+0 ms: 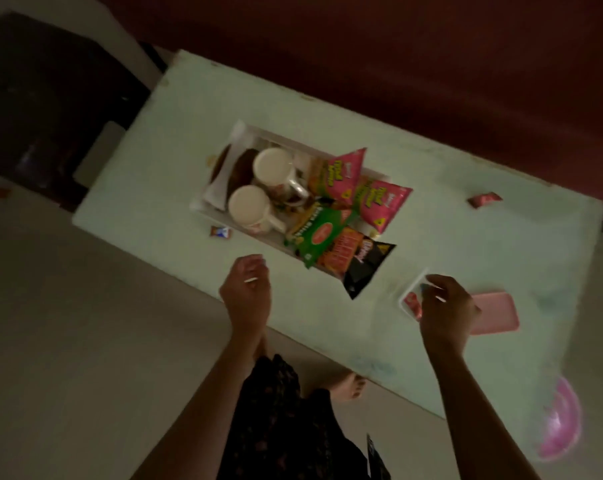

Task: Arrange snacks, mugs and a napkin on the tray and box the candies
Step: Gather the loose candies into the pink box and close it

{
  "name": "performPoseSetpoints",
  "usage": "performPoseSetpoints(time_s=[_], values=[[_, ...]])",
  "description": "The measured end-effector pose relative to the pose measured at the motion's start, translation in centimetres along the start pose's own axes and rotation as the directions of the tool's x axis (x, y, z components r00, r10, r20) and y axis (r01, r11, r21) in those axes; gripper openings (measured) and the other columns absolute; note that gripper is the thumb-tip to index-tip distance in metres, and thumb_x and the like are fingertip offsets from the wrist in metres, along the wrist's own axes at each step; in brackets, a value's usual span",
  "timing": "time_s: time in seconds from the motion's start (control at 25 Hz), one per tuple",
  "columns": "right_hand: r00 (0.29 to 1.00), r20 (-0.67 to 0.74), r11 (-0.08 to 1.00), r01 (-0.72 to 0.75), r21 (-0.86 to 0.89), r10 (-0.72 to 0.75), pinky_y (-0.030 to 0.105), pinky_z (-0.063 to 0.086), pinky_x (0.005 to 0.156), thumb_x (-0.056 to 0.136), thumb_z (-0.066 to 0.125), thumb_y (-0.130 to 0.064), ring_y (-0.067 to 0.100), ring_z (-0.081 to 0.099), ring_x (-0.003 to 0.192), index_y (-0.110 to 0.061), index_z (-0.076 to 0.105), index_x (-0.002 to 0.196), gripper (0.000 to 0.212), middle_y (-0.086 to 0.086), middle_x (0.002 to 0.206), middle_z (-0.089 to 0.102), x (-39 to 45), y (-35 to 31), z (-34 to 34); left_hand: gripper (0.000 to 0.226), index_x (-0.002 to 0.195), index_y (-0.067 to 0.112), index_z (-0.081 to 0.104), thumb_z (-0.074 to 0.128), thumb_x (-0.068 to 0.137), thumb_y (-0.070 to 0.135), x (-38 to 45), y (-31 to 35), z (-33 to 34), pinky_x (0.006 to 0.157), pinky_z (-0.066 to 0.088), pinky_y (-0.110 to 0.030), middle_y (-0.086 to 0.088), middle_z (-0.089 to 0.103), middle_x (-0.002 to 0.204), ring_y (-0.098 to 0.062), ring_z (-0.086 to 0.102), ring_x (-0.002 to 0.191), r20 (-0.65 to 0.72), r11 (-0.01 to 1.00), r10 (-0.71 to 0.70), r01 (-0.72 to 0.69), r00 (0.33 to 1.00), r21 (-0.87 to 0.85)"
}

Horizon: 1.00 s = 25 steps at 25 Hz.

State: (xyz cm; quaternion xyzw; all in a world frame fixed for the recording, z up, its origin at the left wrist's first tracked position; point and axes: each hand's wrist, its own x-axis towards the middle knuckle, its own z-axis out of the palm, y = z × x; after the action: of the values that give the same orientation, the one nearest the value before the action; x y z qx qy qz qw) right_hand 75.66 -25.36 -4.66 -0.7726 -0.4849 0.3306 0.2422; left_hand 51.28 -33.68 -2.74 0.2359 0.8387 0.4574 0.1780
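Observation:
A white tray (203, 202) on the pale table holds two cream mugs (274, 168) (248, 204), a white napkin (220, 190) at its left end, and several snack packets: pink (345, 171), green (322, 233), orange (341, 256), black (365, 268). One loose candy (220, 232) lies beside the tray, another (485, 199) sits far right. My left hand (248, 296) hovers at the table's near edge, fingers curled, holding nothing I can see. My right hand (447, 310) is over a small clear box (410, 301) with a red candy inside; a small wrapper seems pinched in its fingertips.
A pink lid (497, 313) lies flat right of the box. A pink bowl-like object (559, 424) sits on the floor at lower right. A dark red sofa (431, 64) runs behind the table. My bare foot (350, 386) is under the table's near edge.

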Motion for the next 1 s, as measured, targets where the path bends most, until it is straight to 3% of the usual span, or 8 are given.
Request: performPoseSetpoints(time_s=[0.08, 0.16, 0.28, 0.48, 0.64, 0.84, 0.92, 1.0], values=[[1.000, 0.006, 0.999, 0.011, 0.040, -0.011, 0.019, 0.051, 0.067, 0.083, 0.059, -0.004, 0.023, 0.067, 0.072, -0.009, 0.070, 0.098, 0.019, 0.017, 0.091, 0.072, 0.0, -1.3, 0.7, 0.018, 0.100, -0.005, 0.063, 0.057, 0.084, 0.002, 4.0, -3.3, -1.6, 0.074, 0.050, -0.017, -0.024, 0.069, 0.096, -0.032, 0.067, 0.085, -0.080, 0.980, -0.106, 0.118, 0.991, 0.162], [0.998, -0.013, 0.998, 0.064, 0.029, -0.064, -0.001, 0.039, 0.054, 0.084, 0.058, -0.004, 0.009, 0.057, 0.058, -0.008, 0.070, 0.099, 0.019, 0.016, 0.088, 0.072, 0.2, -2.0, 1.1, 0.033, 0.117, -0.006, 0.055, 0.056, 0.087, 0.008, 7.3, -6.1, -1.7, 0.095, 0.042, -0.035, -0.027, 0.061, 0.117, -0.038, 0.059, 0.108, 0.048, 0.909, -0.176, 0.144, 0.983, 0.392], [0.992, -0.024, 0.992, 0.127, -0.007, -0.127, -0.010, 0.031, 0.051, 0.084, 0.062, -0.006, 0.012, 0.056, 0.065, -0.006, 0.070, 0.100, 0.018, 0.018, 0.093, 0.073, 0.4, -2.3, 1.5, 0.050, 0.135, -0.004, 0.036, 0.051, 0.088, 0.007, 11.0, -8.3, -1.0, 0.108, 0.028, -0.036, -0.024, 0.042, 0.140, -0.035, 0.040, 0.130, 0.333, 0.792, -0.137, -0.099, 0.933, 0.603], [0.988, -0.027, 0.987, 0.153, -0.043, -0.155, -0.007, 0.036, 0.055, 0.084, 0.064, -0.009, 0.018, 0.062, 0.071, -0.007, 0.070, 0.100, 0.017, 0.017, 0.094, 0.073, 0.1, -1.7, 2.0, 0.057, 0.137, -0.001, 0.028, 0.047, 0.084, -0.003, 13.5, -9.4, 0.3, 0.102, 0.041, -0.045, -0.023, 0.034, 0.141, -0.036, 0.033, 0.129, 0.498, 0.620, -0.069, -0.354, 0.865, 0.701], [0.992, -0.015, 0.991, 0.125, -0.055, -0.126, 0.004, 0.041, 0.057, 0.084, 0.065, -0.013, 0.019, 0.065, 0.072, -0.011, 0.071, 0.098, 0.016, 0.015, 0.093, 0.073, 0.1, -0.8, 1.9, 0.035, 0.118, -0.002, 0.046, 0.048, 0.083, -0.007, 12.7, -9.6, 0.4, 0.083, 0.051, -0.043, -0.022, 0.048, 0.120, -0.035, 0.047, 0.111, 0.509, 0.489, -0.064, -0.418, 0.858, 0.766], [1.000, -0.016, 1.000, 0.013, 0.002, -0.013, 0.040, 0.056, 0.078, 0.083, 0.064, -0.011, 0.025, 0.069, 0.082, -0.010, 0.070, 0.098, 0.016, 0.015, 0.096, 0.073, 0.3, -0.5, 1.6, 0.020, 0.106, -0.002, 0.053, 0.043, 0.089, 0.000, 6.1, -10.2, 0.2, 0.078, 0.047, -0.042, -0.023, 0.051, 0.108, -0.035, 0.051, 0.099, 0.563, 0.616, -0.027, -0.430, 0.826, 0.660], [1.000, -0.026, 1.000, -0.004, 0.019, 0.005, 0.031, 0.052, 0.072, 0.083, 0.064, -0.010, 0.025, 0.068, 0.080, -0.010, 0.071, 0.096, 0.015, 0.014, 0.093, 0.073, 0.5, -0.1, 1.4, 0.021, 0.106, 0.001, 0.056, 0.043, 0.091, 0.006, 1.0, -9.9, 0.3, 0.079, 0.044, -0.039, -0.020, 0.055, 0.101, -0.033, 0.054, 0.094, 0.598, 0.731, -0.036, -0.387, 0.801, 0.562], [0.999, -0.050, 1.000, -0.001, 0.011, 0.001, 0.023, 0.044, 0.067, 0.083, 0.063, -0.008, 0.020, 0.066, 0.076, -0.010, 0.072, 0.094, 0.014, 0.014, 0.091, 0.073, 0.7, 0.3, 0.9, 0.025, 0.111, 0.006, 0.058, 0.043, 0.092, 0.011, -4.7, -8.4, 1.2, 0.082, 0.045, -0.033, -0.015, 0.061, 0.101, -0.027, 0.059, 0.094, 0.704, 0.809, -0.002, -0.413, 0.710, 0.418]])
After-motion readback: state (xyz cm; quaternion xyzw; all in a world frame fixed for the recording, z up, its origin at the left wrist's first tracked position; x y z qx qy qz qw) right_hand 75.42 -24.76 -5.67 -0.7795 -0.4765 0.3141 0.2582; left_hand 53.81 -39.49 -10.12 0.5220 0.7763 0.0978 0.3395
